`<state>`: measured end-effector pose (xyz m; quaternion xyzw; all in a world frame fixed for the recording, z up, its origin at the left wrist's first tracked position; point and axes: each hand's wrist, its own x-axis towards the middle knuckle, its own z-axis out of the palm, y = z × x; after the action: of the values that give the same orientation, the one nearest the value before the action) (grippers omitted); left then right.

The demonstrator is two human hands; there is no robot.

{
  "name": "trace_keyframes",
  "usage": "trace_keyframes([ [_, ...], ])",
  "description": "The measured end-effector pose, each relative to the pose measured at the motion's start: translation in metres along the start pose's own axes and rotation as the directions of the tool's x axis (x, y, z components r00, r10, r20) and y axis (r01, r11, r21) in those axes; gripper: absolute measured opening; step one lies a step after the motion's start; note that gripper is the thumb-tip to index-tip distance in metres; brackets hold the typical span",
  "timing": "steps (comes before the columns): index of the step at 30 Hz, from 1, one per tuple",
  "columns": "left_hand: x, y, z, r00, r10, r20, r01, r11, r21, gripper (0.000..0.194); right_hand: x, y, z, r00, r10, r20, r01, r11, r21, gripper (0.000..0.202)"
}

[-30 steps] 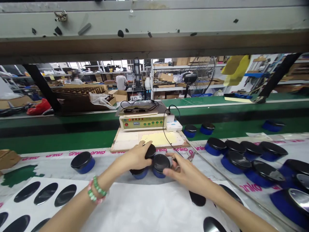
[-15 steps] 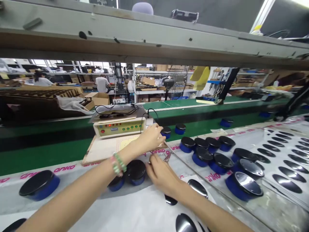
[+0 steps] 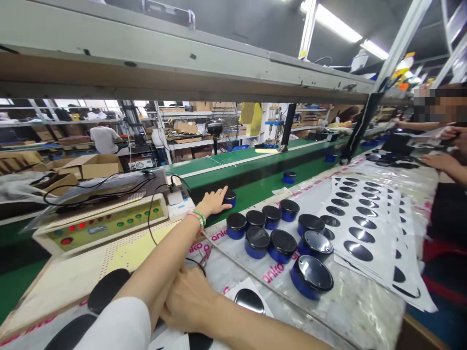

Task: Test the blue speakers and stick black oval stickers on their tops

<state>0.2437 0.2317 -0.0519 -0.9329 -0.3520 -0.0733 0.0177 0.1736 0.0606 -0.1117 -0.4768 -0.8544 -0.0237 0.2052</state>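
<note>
One round, blue-sided container with a glossy black top (image 3: 230, 196) sits on the green belt (image 3: 255, 192), right at the fingertips of the left hand (image 3: 215, 201). That hand is palm-down with fingers spread; whether it grips the container or anything beneath the palm cannot be told. Half a second ago it was at the corner of the cream control box with red and green buttons (image 3: 120, 222); now it reaches past the box, out over the belt. The right hand (image 3: 188, 299) now lies crossed beneath the left forearm, its fingers hidden, so its grip cannot be told. The view has swung rightward: a white sleeve (image 3: 124, 321) has appeared on the left arm, and at far right a co-worker's hand (image 3: 440, 163) has come into sight beyond white sheets bearing shiny black ovals (image 3: 350, 214). A cluster of similar blue-and-black containers (image 3: 282, 246) stands beyond the thin pale rod (image 3: 241, 262), and now shows nearer the middle.
</note>
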Motion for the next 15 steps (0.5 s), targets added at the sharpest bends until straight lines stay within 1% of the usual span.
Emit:
trace_keyframes([
  [2, 0.005, 0.003, 0.000, 0.998, 0.050, 0.024, -0.049, 0.999, -0.019, 0.039, 0.001, 0.001, 0.002, 1.000, -0.009, -0.004, 0.009, 1.000, 0.005, 0.022],
  [5, 0.007, 0.006, 0.000, 0.998, 0.060, 0.008, -0.059, 0.997, -0.051, 0.039, 0.002, 0.001, 0.003, 1.000, -0.019, -0.013, 0.019, 1.000, -0.001, 0.019],
  [7, 0.004, 0.003, -0.006, 0.998, 0.048, -0.048, -0.052, 0.996, -0.076, 0.039, 0.001, 0.000, 0.002, 1.000, -0.006, -0.024, 0.006, 1.000, -0.015, 0.022],
  [8, 0.001, 0.001, -0.012, 0.995, 0.043, -0.089, -0.051, 0.995, -0.089, 0.040, 0.001, 0.000, 0.001, 0.999, 0.005, -0.032, -0.006, 1.000, -0.023, 0.025],
  [10, -0.007, -0.004, -0.030, 0.983, 0.053, -0.177, -0.073, 0.991, -0.112, 0.046, 0.001, -0.002, -0.002, 0.998, 0.026, -0.050, -0.028, 0.999, -0.034, 0.029],
  [12, -0.020, -0.005, -0.052, 0.961, 0.124, -0.247, -0.157, 0.981, -0.118, 0.054, 0.000, -0.002, -0.004, 0.997, 0.041, -0.067, -0.044, 0.998, -0.037, 0.029],
  [14, -0.040, 0.003, -0.071, 0.924, 0.278, -0.261, -0.312, 0.945, -0.097, 0.062, 0.000, -0.003, -0.007, 0.996, 0.055, -0.075, -0.058, 0.998, -0.037, 0.026],
  [15, -0.051, 0.010, -0.078, 0.894, 0.377, -0.243, -0.406, 0.910, -0.083, 0.065, 0.000, -0.003, -0.008, 0.995, 0.061, -0.076, -0.064, 0.997, -0.035, 0.027],
])
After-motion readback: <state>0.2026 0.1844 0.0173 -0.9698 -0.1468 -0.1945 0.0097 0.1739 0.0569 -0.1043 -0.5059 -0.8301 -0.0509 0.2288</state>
